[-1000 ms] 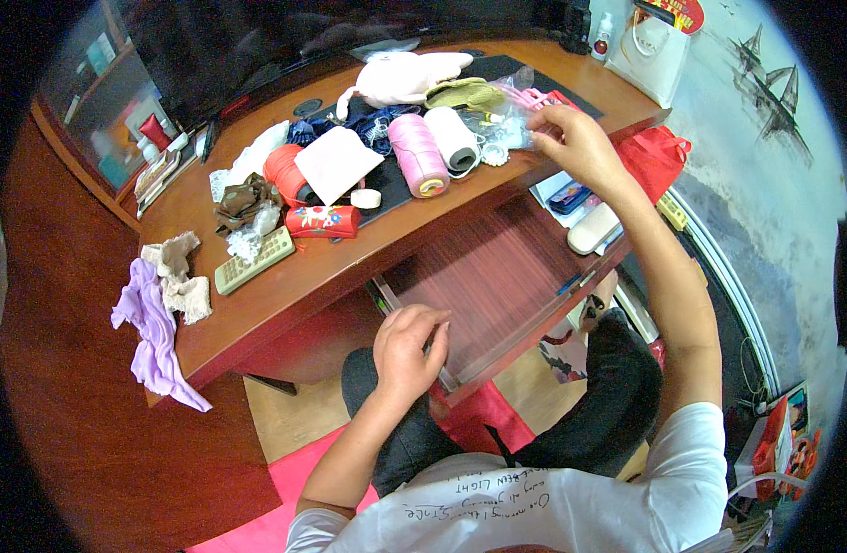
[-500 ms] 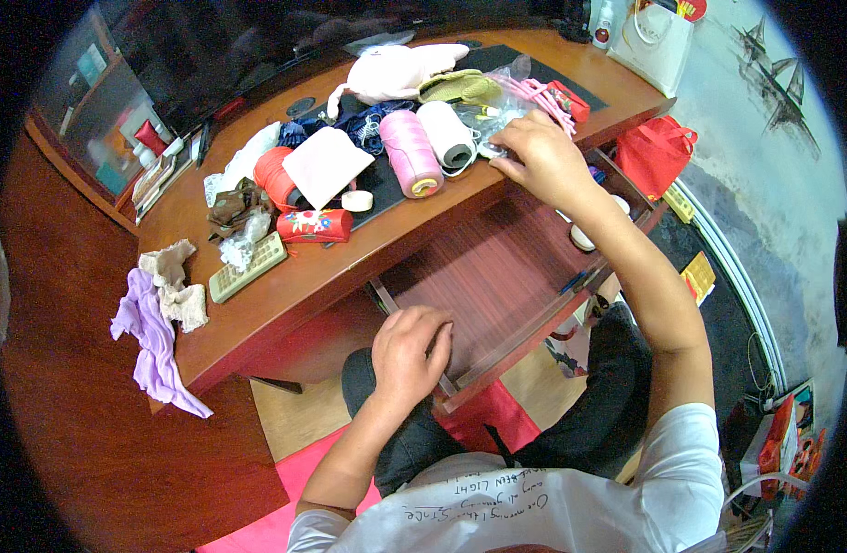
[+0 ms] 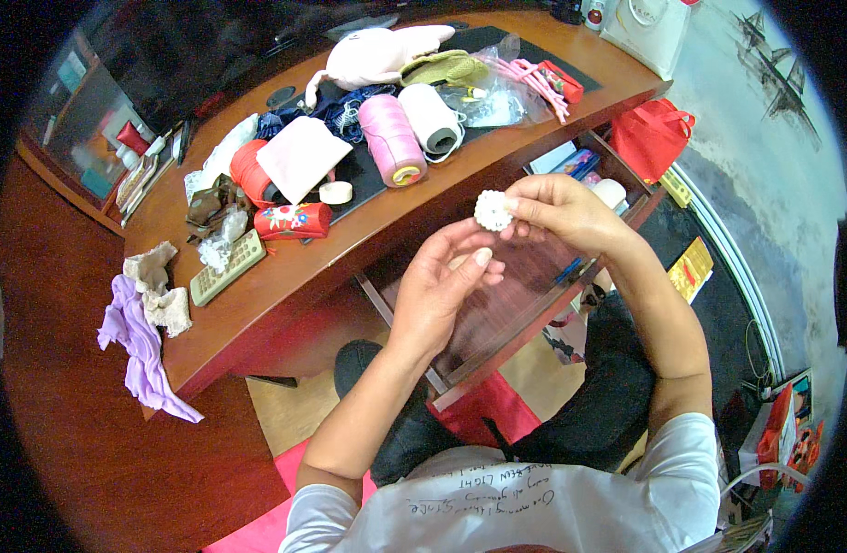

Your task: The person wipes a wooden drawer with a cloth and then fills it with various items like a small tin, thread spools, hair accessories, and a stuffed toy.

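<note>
My right hand (image 3: 564, 214) pinches a small round white piece (image 3: 494, 210) with a bumpy, flower-like surface, perhaps beaded, above the pulled-out drawer (image 3: 479, 346). Just below and left of it is my left hand (image 3: 442, 286), palm turned up, fingers loosely curled and apart, holding nothing. Its fingertips come close to the white piece; whether they touch it I cannot tell. Behind my hands, on the desk (image 3: 350, 263), stand a pink thread cone (image 3: 391, 143) and a white thread cone (image 3: 429, 118). A clear plastic bag (image 3: 506, 106) lies right of them.
Left on the desk are a calculator-like keypad (image 3: 228, 267), a red floral case (image 3: 293, 221), a tape roll (image 3: 335, 192) and purple cloth (image 3: 140, 336). A white plush toy (image 3: 377, 57) lies at the back. Small items fill the drawer's far right. A red bag (image 3: 652, 136) hangs beside it.
My right hand has come back from the plastic bag to above the drawer, now with the white round piece. My left hand has risen from the drawer's front corner and turned palm up beside it.
</note>
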Demonstrator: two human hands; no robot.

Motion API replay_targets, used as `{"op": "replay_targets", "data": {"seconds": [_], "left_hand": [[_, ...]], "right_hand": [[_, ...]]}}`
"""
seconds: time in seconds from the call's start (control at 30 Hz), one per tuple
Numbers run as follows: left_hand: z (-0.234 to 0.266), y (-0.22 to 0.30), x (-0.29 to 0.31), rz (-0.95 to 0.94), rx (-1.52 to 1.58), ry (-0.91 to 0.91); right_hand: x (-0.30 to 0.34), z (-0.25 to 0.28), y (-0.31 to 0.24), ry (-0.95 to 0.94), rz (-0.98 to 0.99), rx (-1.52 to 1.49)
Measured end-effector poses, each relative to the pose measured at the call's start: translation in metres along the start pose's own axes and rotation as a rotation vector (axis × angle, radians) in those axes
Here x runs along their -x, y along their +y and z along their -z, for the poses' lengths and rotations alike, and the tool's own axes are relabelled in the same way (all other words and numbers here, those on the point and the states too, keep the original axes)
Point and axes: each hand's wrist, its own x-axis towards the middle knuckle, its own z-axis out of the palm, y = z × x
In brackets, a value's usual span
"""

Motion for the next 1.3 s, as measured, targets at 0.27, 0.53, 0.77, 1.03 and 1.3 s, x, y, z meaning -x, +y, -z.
{"op": "replay_targets", "data": {"seconds": [0.27,0.53,0.77,1.03,1.3], "left_hand": [[0.008,-0.013,-0.007,0.055,0.103,0.111],[0.023,-0.028,0.003,0.138,0.076,0.151],[0.025,-0.042,0.004,0.154,-0.003,0.115],[0.028,-0.043,0.007,0.162,-0.012,0.118],[0.025,-0.044,0.005,0.188,-0.015,0.103]], "right_hand": [[-0.002,-0.012,0.005,0.071,0.144,0.175],[-0.031,0.046,-0.007,0.92,0.506,1.008],[-0.062,0.09,-0.012,0.692,0.032,0.51],[-0.036,0.093,0.002,0.65,-0.025,-0.296],[-0.028,0.072,0.004,0.607,-0.054,-0.382]]}}
